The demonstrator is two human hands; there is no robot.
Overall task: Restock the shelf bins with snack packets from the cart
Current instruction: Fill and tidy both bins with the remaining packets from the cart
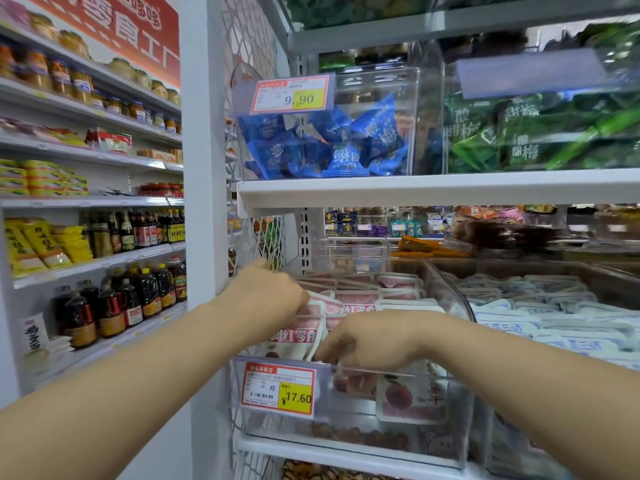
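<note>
Supermarket aisle corner under bright, even light.
A white pillar [199,168] stands beside white wall shelves [86,202] that carry glass jars [62,76] up top, with yellow packets [38,244] and dark sauce bottles [114,306] lower down, all under a red banner [138,26] with white characters. A white lattice panel [249,36] closes the end of the nearer shelving, just beside the pillar.

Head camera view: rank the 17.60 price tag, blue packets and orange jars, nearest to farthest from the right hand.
1. 17.60 price tag, just below-left of the right hand, on the bin front.
2. Blue packets, one shelf above.
3. Orange jars, far upper left, on another shelving unit.
</note>
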